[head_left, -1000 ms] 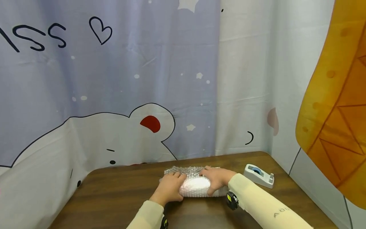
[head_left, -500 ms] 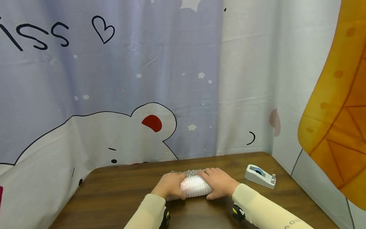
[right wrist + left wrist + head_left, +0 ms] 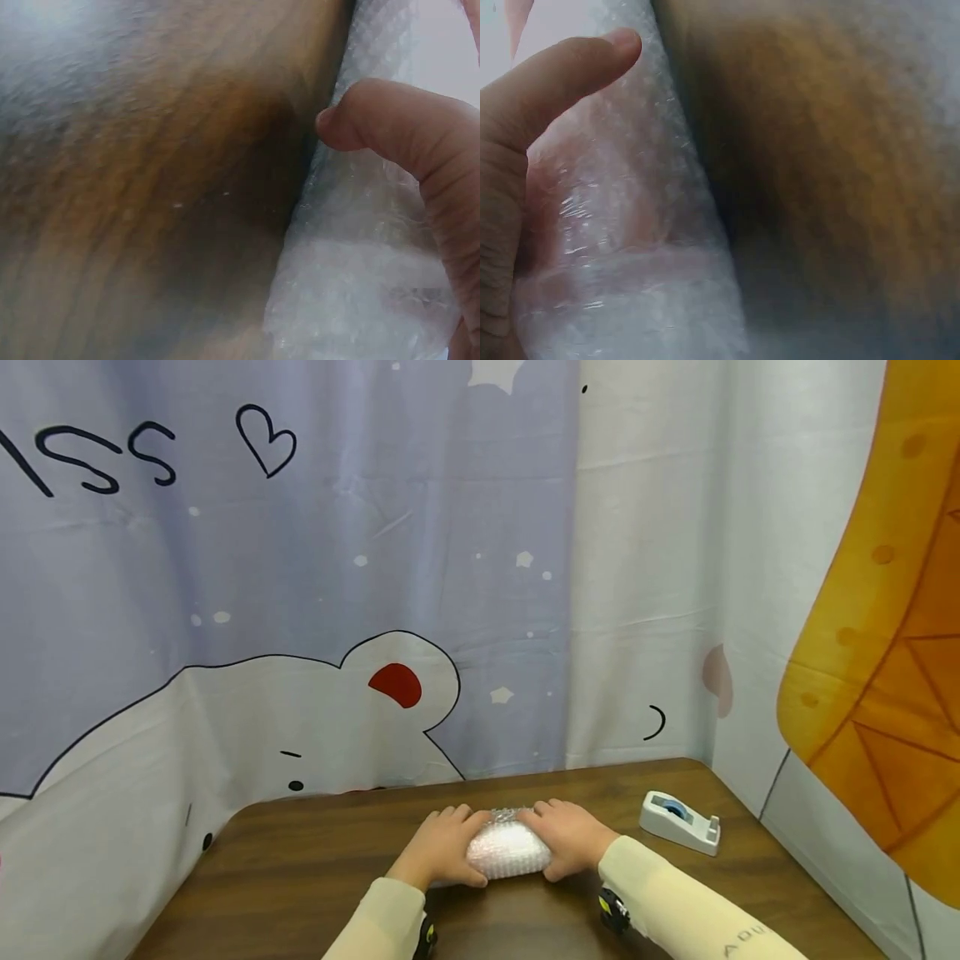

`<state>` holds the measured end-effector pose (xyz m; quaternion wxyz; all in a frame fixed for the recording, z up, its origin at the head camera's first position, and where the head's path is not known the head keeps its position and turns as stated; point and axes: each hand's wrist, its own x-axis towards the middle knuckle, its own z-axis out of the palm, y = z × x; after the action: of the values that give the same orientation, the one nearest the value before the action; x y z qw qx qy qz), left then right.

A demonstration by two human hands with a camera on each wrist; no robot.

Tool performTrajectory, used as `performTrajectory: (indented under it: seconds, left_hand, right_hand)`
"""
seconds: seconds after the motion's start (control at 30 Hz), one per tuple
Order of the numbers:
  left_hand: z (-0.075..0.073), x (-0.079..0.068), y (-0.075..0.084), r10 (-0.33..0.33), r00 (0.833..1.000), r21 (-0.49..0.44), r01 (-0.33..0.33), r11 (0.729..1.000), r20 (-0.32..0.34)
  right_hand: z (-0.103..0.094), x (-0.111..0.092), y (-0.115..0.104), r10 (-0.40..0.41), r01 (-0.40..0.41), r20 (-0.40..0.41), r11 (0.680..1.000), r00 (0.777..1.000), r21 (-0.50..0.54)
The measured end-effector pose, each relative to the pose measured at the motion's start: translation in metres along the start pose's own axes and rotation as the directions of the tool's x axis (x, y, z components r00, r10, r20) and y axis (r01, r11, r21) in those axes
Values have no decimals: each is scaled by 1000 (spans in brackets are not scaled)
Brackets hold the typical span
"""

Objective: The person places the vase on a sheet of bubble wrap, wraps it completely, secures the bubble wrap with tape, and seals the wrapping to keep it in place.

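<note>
A bundle of clear bubble wrap [image 3: 510, 850], rolled into a thick cylinder, lies crosswise on the brown wooden table. My left hand [image 3: 442, 847] grips its left part, and my right hand [image 3: 568, 837] grips the right part. Both thumbs lie along the near side while the other fingers reach over the top. In the left wrist view, the left thumb [image 3: 570, 75] presses on the wrap [image 3: 641, 202], whose loose end layers look flattened. The right wrist view has the right thumb [image 3: 397, 124] bent against the wrap [image 3: 337, 292]. What is inside the roll is hidden.
A white tape dispenser [image 3: 680, 822] with a blue-cored roll stands on the table [image 3: 315, 877], right of the hands. Behind the table hangs a printed curtain [image 3: 495, 568], which also runs along the left and right sides.
The flat flap of bubble wrap behind the roll has been drawn in and now barely shows between the hands. Both hands have shifted their hold slightly; the tape dispenser stays put.
</note>
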<state>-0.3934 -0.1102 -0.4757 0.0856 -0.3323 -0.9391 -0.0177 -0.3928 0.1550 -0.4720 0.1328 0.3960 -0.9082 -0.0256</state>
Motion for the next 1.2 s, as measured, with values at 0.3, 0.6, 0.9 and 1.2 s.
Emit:
performTrajectory:
  seconds: [0.3, 0.6, 0.9, 1.2]
  left_hand:
    - [5, -3, 4, 32, 995, 80, -24, 996, -97]
    - [12, -7, 6, 21, 987, 170, 7, 985, -162]
    - [9, -7, 9, 24, 983, 174, 8, 985, -182]
    - [7, -7, 8, 11, 981, 122, 12, 992, -192]
  right_hand:
    - [-5, 8, 5, 94, -114, 132, 982, 987, 150]
    - [-7, 15, 6, 145, -230, 270, 920, 952, 317]
    - [-8, 19, 7, 159, -317, 361, 840, 919, 439]
    - [-16, 10, 4, 97, -164, 236, 945, 967, 284]
